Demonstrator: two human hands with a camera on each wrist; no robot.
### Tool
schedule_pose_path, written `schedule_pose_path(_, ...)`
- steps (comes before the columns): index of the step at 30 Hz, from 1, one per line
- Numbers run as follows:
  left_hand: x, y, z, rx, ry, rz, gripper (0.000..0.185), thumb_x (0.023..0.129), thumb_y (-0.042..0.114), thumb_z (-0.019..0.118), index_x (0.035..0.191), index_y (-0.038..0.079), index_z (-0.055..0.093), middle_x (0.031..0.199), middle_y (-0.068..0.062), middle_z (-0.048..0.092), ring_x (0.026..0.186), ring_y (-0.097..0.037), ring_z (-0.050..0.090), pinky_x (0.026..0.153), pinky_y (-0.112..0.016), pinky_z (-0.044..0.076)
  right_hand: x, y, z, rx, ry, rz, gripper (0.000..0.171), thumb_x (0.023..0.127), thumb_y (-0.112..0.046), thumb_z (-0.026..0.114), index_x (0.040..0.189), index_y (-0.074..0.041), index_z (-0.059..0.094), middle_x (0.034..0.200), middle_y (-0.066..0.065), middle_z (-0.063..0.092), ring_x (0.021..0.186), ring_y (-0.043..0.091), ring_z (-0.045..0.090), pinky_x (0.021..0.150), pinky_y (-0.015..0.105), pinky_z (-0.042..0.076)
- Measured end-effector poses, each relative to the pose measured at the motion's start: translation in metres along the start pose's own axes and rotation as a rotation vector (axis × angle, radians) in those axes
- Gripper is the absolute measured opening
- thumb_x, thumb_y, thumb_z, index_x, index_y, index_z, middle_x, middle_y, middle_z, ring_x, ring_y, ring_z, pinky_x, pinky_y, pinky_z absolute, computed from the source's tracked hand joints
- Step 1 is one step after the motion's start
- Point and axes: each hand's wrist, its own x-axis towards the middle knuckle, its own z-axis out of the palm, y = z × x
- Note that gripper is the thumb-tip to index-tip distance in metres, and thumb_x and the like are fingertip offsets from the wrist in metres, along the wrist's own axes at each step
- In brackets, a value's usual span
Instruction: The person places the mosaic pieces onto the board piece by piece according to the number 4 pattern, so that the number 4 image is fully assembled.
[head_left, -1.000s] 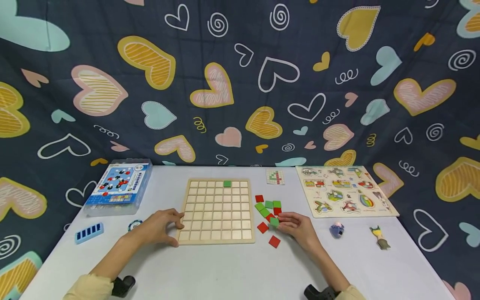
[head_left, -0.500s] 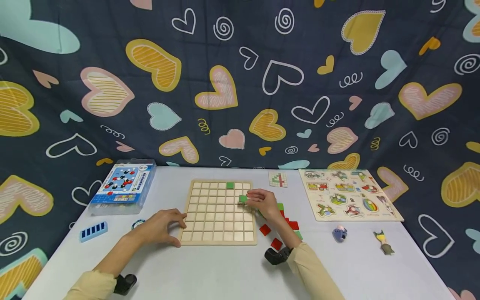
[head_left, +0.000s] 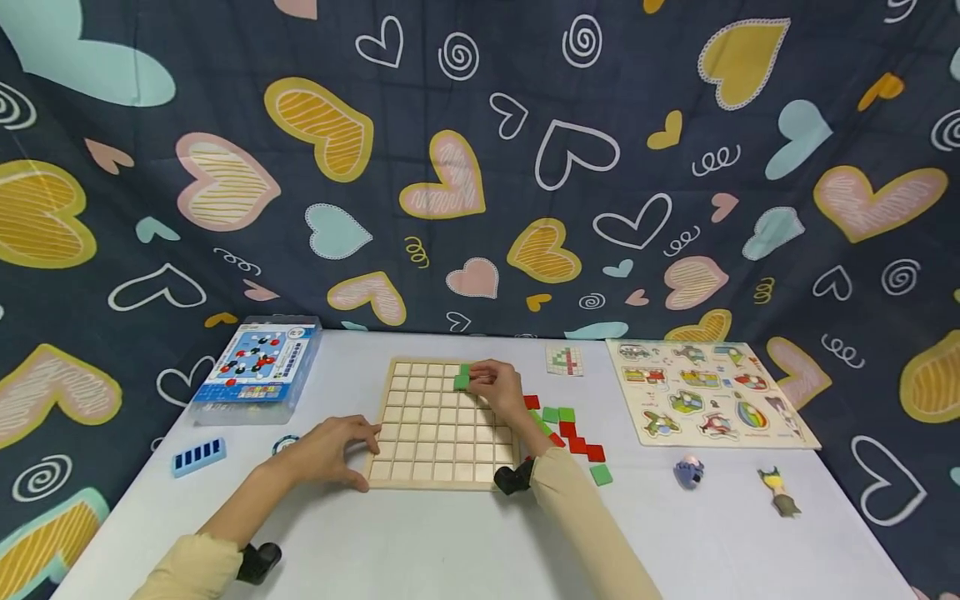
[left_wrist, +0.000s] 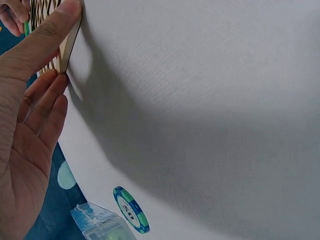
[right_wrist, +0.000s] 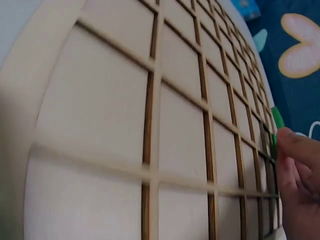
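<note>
Head view: the right hand (head_left: 497,386) reaches over the far edge of the wooden grid board (head_left: 442,425), its fingers curled and pinching a green tile (head_left: 461,382) that sits low over the cells just below another green tile (head_left: 464,369) lying in the board's top row. The left hand (head_left: 330,450) rests at the board's near left corner, fingers lightly bent, with thumb and fingertips against the frame. Loose red and green tiles (head_left: 567,425) lie on the white table (head_left: 450,533) just right of the board. Further right lies an animal peg puzzle (head_left: 705,392); a small pattern card (head_left: 564,360) lies beyond the tiles. A blue box (head_left: 258,367) and a blue rack (head_left: 198,457) lie to the left.

Left wrist view: the thumb (left_wrist: 47,35) presses on the board's edge (left_wrist: 70,42), fingers relaxed beneath it; a green-and-blue chip (left_wrist: 131,209) lies nearby.

Right wrist view: the fingertips (right_wrist: 295,165) grip the green tile's edge (right_wrist: 277,120) above the empty cells.
</note>
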Motion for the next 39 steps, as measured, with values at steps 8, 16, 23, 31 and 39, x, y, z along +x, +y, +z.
schedule_pose_path(8, 0.0, 0.0, -0.001, -0.031, -0.004, -0.012, 0.04, 0.061, 0.038, 0.087, 0.09, 0.018, 0.068, 0.119, -0.018, 0.064, 0.106, -0.036, 0.06, 0.091, -0.049, 0.048, 0.001, 0.003, 0.008, 0.03, 0.015, 0.041, 0.029, 0.079, 0.011, 0.07, 0.108, 0.01, 0.066, 0.1, 0.024, 0.069, 0.089, 0.036, 0.068, 0.072, 0.029, 0.058)
schedule_pose_path(16, -0.004, 0.002, -0.001, -0.033, -0.013, -0.017, 0.039, 0.063, 0.038, 0.086, 0.091, 0.019, 0.068, 0.12, -0.016, 0.063, 0.108, -0.035, 0.059, 0.091, -0.049, 0.048, 0.002, 0.004, 0.012, 0.029, 0.0, 0.032, 0.029, 0.079, 0.012, 0.069, 0.108, 0.011, 0.065, 0.1, 0.024, 0.068, 0.087, 0.035, 0.068, 0.073, 0.029, 0.058)
schedule_pose_path(23, -0.002, -0.001, -0.002, -0.039, -0.01, -0.016, 0.04, 0.063, 0.037, 0.087, 0.092, 0.018, 0.068, 0.12, -0.016, 0.063, 0.109, -0.035, 0.059, 0.092, -0.05, 0.047, 0.004, 0.0, 0.014, 0.01, 0.01, 0.04, 0.031, 0.076, 0.01, 0.072, 0.107, 0.01, 0.066, 0.099, 0.022, 0.069, 0.085, 0.031, 0.068, 0.074, 0.028, 0.057)
schedule_pose_path(31, 0.0, 0.0, 0.0, -0.053, -0.011, -0.022, 0.04, 0.063, 0.039, 0.086, 0.092, 0.019, 0.068, 0.12, -0.015, 0.063, 0.109, -0.035, 0.059, 0.093, -0.049, 0.047, 0.006, 0.0, 0.012, 0.053, 0.01, 0.07, 0.032, 0.077, 0.012, 0.071, 0.108, 0.009, 0.066, 0.101, 0.023, 0.068, 0.088, 0.033, 0.068, 0.075, 0.029, 0.058)
schedule_pose_path(39, -0.001, 0.001, -0.001, -0.042, -0.012, -0.021, 0.039, 0.063, 0.039, 0.086, 0.092, 0.019, 0.068, 0.12, -0.016, 0.063, 0.109, -0.036, 0.059, 0.092, -0.05, 0.047, 0.009, 0.0, 0.014, 0.119, -0.019, 0.098, 0.034, 0.078, 0.013, 0.07, 0.111, 0.013, 0.063, 0.103, 0.027, 0.066, 0.092, 0.036, 0.068, 0.078, 0.031, 0.057)
